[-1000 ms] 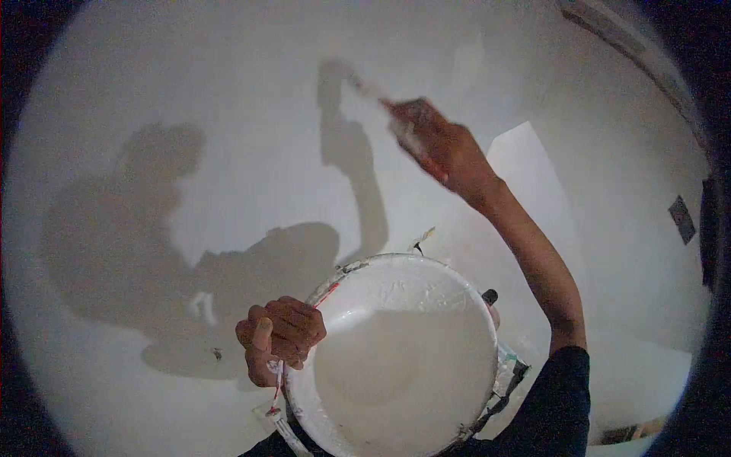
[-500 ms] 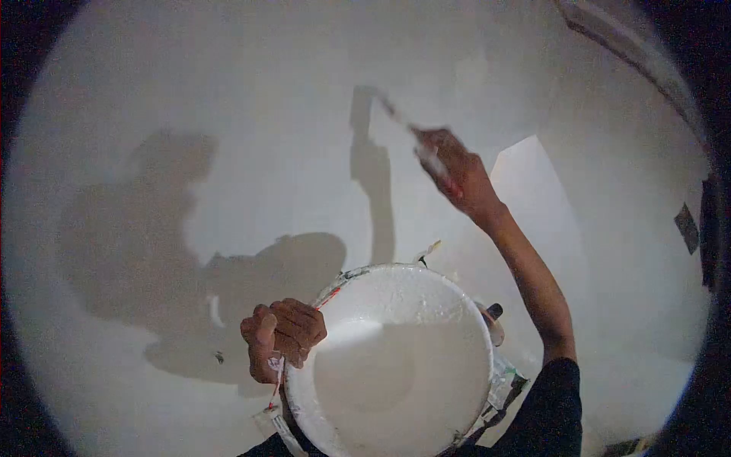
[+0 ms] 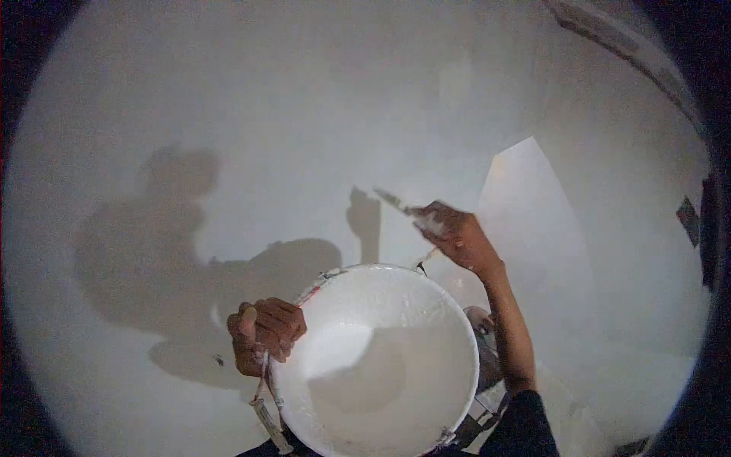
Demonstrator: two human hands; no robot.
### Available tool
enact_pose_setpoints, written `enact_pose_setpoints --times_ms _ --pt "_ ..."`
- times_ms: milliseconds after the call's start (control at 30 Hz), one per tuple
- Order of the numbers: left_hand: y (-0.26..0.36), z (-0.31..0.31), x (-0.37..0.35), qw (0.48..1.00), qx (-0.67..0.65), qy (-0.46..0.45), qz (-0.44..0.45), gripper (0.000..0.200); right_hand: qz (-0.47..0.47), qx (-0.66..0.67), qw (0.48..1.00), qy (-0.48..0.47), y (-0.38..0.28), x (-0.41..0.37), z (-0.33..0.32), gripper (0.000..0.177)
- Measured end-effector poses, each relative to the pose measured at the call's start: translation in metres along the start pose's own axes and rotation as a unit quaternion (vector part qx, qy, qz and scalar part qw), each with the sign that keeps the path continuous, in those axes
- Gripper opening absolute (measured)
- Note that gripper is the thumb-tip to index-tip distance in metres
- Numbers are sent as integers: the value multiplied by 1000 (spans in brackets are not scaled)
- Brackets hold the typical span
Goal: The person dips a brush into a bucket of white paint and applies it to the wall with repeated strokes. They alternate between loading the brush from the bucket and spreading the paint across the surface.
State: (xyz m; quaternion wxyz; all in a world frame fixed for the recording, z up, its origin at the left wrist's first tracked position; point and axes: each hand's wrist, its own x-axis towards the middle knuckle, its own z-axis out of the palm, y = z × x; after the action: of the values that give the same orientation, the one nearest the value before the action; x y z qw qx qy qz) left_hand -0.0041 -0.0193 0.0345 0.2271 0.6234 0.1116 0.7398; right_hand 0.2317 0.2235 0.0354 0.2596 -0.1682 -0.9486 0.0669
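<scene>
A white bucket (image 3: 453, 305) with pale liquid (image 3: 426, 381) inside stands out at the lower middle, its rim streaked and smeared. My left hand (image 3: 266, 331) is closed at the bucket's left rim, knuckles up, gripping it. Below that hand hangs a thin cord or handle with a pale piece (image 3: 266, 419) on it. My right hand (image 3: 457, 236) is above the bucket's far right rim, closed round a slim paintbrush (image 3: 392, 199). The brush points up and left; its handle is mostly covered by my fingers. White smears mark my right hand.
A pale wall surface (image 3: 304, 99) fills the background, with shadows of a body, bucket and hand on it. A bright patch (image 3: 525, 198) shows on the right. A dark strip (image 3: 708, 228) lies at the far right. Something partly hidden (image 3: 483, 327) sits behind my right forearm.
My right hand has come down with the brush, closer to the bucket's rim. The bucket and my left hand have shifted slightly left in view.
</scene>
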Motion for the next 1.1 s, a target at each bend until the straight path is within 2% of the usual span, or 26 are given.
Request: enact_pose_setpoints --times_ms 33,67,100,167,200,300,333,400,433,467,533,567,633,667,767,1100 --pt "-1 1 4 1000 4 5 -1 57 63 122 986 97 -8 -8 -11 27" --pt "-2 2 4 1000 4 16 -7 57 124 239 944 192 -15 -14 -23 22" --pt "-1 5 3 1000 9 24 -14 57 127 242 944 187 -25 -16 -35 22" --pt "2 13 -2 999 13 41 -28 57 157 350 876 292 -49 -25 -52 15" --pt "2 16 -2 998 14 52 -32 57 158 353 876 287 -55 -31 -60 15" --pt "11 21 14 996 0 77 -45 57 204 385 865 248 -72 -42 -83 14" --pt "13 24 19 999 0 45 -21 57 202 385 867 244 -78 -44 -85 14" --pt "12 25 21 1000 3 18 7 56 129 426 884 143 -90 -44 -87 18" --pt "12 27 23 1000 2 19 19 56 51 289 944 151 -103 -41 -92 21" --pt "13 29 24 999 3 20 31 57 43 290 945 145 -102 -39 -89 21" --pt "18 30 26 999 24 12 33 57 -62 317 946 -23 -97 -36 -77 16" --pt "20 30 26 999 38 -4 32 57 -68 318 945 -29 -100 -35 -75 16" --pt "21 46 28 997 50 38 42 53 27 296 934 -198 -113 -35 -72 20" --pt "21 50 27 994 55 78 51 50 22 296 933 -204 -114 -32 -68 20" --pt "20 51 22 993 56 100 40 49 22 280 925 -257 -115 -26 -59 25" --pt "18 36 13 995 41 90 22 47 -24 300 907 -295 -106 -5 -37 17"
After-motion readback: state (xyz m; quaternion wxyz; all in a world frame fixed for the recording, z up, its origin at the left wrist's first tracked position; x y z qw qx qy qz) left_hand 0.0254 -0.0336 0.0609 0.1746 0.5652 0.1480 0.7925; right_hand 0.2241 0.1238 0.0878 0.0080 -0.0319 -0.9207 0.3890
